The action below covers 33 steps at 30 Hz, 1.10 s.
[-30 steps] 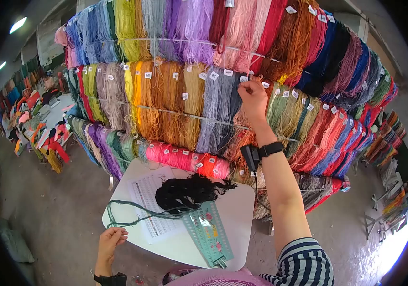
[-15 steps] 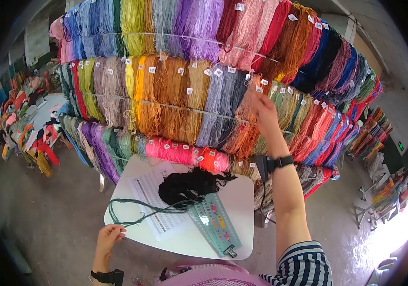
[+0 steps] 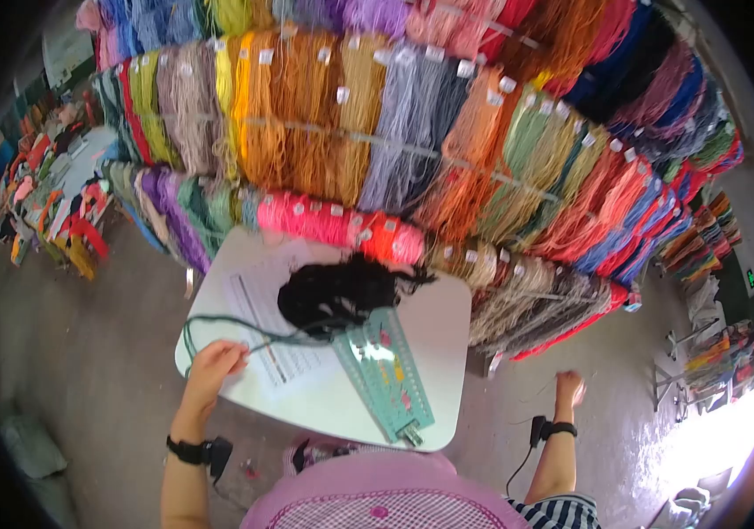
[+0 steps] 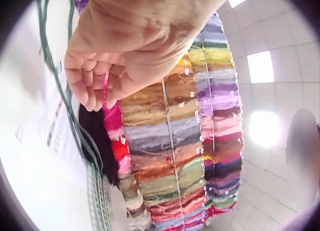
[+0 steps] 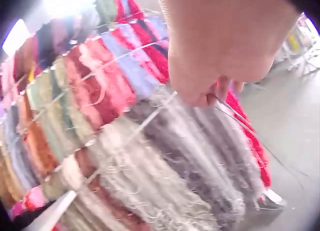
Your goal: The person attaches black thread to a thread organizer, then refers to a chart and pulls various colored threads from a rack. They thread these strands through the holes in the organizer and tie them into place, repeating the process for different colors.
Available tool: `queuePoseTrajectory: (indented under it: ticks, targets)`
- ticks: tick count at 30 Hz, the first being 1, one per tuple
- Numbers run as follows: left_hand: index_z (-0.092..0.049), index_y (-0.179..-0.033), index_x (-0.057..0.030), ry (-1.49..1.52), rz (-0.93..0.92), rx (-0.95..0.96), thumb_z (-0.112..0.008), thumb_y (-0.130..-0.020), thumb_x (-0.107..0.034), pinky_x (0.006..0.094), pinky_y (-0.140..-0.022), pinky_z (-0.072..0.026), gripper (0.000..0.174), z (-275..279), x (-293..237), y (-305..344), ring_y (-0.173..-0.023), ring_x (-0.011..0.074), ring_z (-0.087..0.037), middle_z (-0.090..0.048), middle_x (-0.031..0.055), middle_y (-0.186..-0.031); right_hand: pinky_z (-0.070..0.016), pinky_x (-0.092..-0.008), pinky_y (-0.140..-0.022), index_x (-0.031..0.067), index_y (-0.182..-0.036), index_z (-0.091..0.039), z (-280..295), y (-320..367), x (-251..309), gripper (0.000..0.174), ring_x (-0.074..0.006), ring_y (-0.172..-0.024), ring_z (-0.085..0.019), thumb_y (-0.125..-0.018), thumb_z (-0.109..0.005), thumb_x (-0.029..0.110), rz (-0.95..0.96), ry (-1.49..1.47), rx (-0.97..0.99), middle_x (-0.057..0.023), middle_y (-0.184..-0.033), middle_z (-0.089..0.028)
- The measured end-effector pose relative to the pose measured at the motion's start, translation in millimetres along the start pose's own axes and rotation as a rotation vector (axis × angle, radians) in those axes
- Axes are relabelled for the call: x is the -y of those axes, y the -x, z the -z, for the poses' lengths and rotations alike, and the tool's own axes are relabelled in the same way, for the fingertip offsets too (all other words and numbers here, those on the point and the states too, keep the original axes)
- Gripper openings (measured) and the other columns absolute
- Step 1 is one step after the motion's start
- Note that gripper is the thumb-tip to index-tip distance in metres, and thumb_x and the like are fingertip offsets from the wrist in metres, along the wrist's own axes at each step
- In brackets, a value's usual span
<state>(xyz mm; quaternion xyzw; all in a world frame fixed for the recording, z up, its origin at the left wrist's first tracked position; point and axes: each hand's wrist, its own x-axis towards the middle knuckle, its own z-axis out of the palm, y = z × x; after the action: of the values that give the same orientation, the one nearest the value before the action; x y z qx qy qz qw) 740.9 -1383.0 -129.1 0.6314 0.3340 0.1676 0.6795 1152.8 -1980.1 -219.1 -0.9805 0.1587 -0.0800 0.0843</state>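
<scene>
My right hand [image 3: 571, 388] hangs low at the right, beyond the rack's end. From its curled fingers trails a thin strand of yarn [image 5: 240, 118], also faintly visible in the head view. Over the left edge of the white table [image 3: 306, 419] hovers my left hand [image 3: 214, 366], its fingers loosely curled with a gap at the thumb. A dark green yarn loop [image 3: 209, 319] passes beneath it. Beside the loop lie a black yarn bundle [image 3: 333, 295], a printed sheet [image 3: 284, 366] and a teal ruler-like template [image 3: 386, 366] with a small metal clip.
A tiered rack carries rows of labelled yarn skeins [image 3: 280, 88] behind the table. Pink yarn [image 3: 302, 220] lies along the table's far edge. At the far left another table [image 3: 86, 167] is heaped with colourful yarn. More skeins [image 3: 712, 229] hang on the right.
My right hand has come away from the orange skeins on the rack and dropped low to the right. My left hand has shifted slightly in over the table. The head view has tilted down.
</scene>
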Motion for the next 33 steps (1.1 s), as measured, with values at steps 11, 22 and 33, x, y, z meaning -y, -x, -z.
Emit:
queuePoseTrajectory:
  ticks: [11, 22, 33]
  targets:
    - [-0.053, -0.127, -0.0008, 0.204, 0.291, 0.266, -0.056, -0.095, -0.018, 0.0217, -0.070, -0.0512, 0.036, -126.0, 14.6, 9.1, -0.079, 0.0104, -0.062, -0.064, 0.0092, -0.102, -0.0489, -0.0238, -0.072, -0.0014, -0.103, -0.064, 44.4, 191.8, 263.8, 0.016, -0.0137, -0.080, -0.064, -0.088, -0.062, 0.004, 1.013, -1.050, 0.654, -0.0074, -0.097, -0.066]
    - [-0.047, -0.131, 0.0014, 0.532, 0.343, 0.140, -0.058, -0.094, -0.017, 0.0216, -0.060, -0.0488, 0.043, -152.0, 21.8, -14.8, -0.072, 0.0114, -0.062, -0.065, 0.0103, -0.098, -0.0511, -0.0340, -0.062, 0.0058, -0.085, -0.067, 1.9, 262.3, 334.1, 0.011, -0.0239, -0.069, -0.065, -0.078, -0.068, 0.014, 1.166, -0.817, 0.687, -0.0098, -0.077, -0.064]
    - [-0.066, -0.102, 0.0004, 0.230, 0.192, 0.018, -0.062, -0.090, -0.015, 0.0236, -0.059, -0.0508, 0.020, -157.3, 30.1, -38.4, -0.073, 0.0123, -0.063, -0.065, 0.0052, -0.085, -0.0514, -0.0316, -0.065, 0.0060, -0.096, -0.063, 23.1, 260.0, 334.0, 0.031, -0.0187, -0.073, -0.064, -0.070, -0.073, 0.021, 1.206, -0.793, 0.924, -0.0066, -0.087, -0.063]
